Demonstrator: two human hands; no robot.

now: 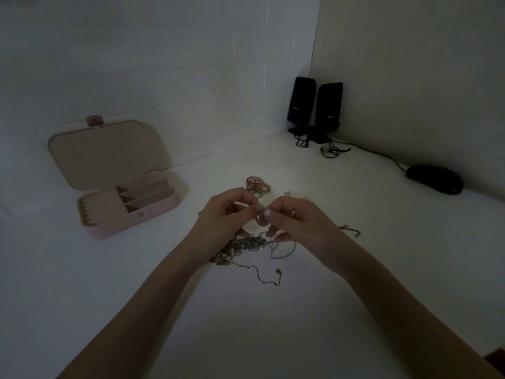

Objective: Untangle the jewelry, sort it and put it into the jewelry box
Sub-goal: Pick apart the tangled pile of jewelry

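Untangling barely begun; nothing I see is sorted yet.
My left hand and right hand pinch the tangled metal chain heap centre-near; the open pink jewelry box, far left, looks empty.

Jewelry box pink outside, beige lining inside, lid with pink clasp. Bench white, walls white. Tangled chains silver-grey and dull gold. Small pile of rings pinkish-gold with red bits. Speakers black, mouse black, cable black with green tie.
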